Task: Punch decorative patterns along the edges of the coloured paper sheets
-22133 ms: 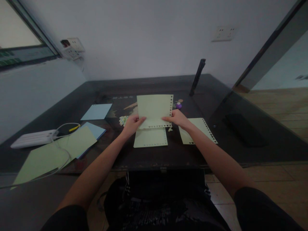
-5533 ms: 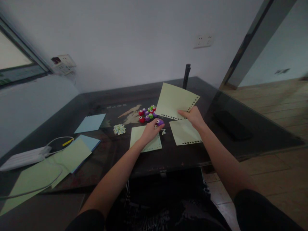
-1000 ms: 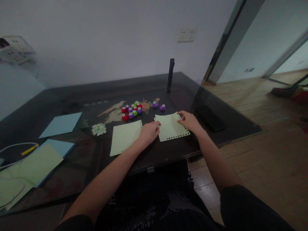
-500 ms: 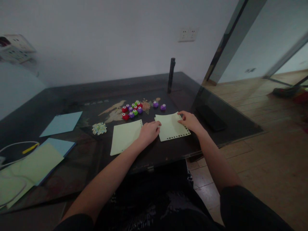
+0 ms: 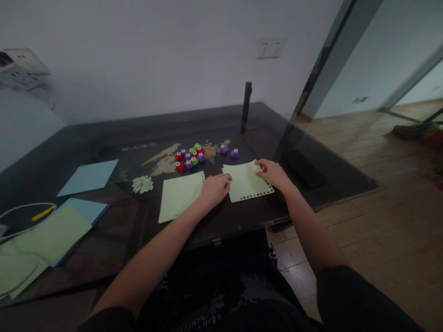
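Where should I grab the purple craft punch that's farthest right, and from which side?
I'd pinch the rightmost purple craft punch by its sides, below the round white top, coming from the right with your right hand. It appears to stand upright, white top up, so its sides face outward; another purple punch sits close on its left.

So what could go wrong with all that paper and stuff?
The paper under the right hand might tear: the holes in this paper run close to its edges, near those fingers. The pile of paper bits looks loose, so a bump or a puff of air could scatter it. And the nearest purple punch stands just behind that paper, so a hand could knock it.
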Tool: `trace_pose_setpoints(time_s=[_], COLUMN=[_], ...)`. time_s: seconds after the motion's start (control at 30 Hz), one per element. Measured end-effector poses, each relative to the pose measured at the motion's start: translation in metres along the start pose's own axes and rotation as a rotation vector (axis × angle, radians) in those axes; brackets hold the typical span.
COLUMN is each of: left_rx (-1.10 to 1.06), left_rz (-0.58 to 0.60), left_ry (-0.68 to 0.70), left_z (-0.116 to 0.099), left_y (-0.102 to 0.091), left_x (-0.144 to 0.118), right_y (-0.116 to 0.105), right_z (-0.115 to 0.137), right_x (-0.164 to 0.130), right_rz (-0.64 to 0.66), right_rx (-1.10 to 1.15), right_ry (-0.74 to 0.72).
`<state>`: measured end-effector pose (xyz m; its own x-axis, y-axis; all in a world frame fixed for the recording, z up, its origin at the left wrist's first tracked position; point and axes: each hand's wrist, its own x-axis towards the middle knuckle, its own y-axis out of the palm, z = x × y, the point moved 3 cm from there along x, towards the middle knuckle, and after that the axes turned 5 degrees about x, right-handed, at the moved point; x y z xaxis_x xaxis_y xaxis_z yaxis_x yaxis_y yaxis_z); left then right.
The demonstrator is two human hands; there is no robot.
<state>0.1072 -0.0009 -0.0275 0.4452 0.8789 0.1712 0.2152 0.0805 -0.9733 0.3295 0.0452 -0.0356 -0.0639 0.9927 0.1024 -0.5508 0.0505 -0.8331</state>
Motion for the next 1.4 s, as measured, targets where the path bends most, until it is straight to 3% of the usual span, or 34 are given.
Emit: trace_pose_setpoints(time_s=[0.83, 1.2, 1.3, 1.4], left_rx=[0.016, 0.034, 0.021, -0.060], left_rz=[0.024, 0.022, 0.000, -0.065], left_ry=[0.004, -0.018, -0.010, 0.012], left_z=[-0.002, -0.002, -0.005, -0.003], left_y=[-0.002, 0.000, -0.009, -0.034], left_x=[0.000, 0.001, 0.001, 0.000], right_y=[0.000, 0.000, -0.002, -0.007], right_z=[0.001, 0.000, 0.001, 0.004], right_x=[-0.001, -0.002, 0.000, 0.000], right_rz=[-0.002, -0.078, -0.120, -0.197], right_rx=[-0.029, -0.069, -0.027, 0.032], right_ry=[-0.002, -0.058, -0.076, -0.086])
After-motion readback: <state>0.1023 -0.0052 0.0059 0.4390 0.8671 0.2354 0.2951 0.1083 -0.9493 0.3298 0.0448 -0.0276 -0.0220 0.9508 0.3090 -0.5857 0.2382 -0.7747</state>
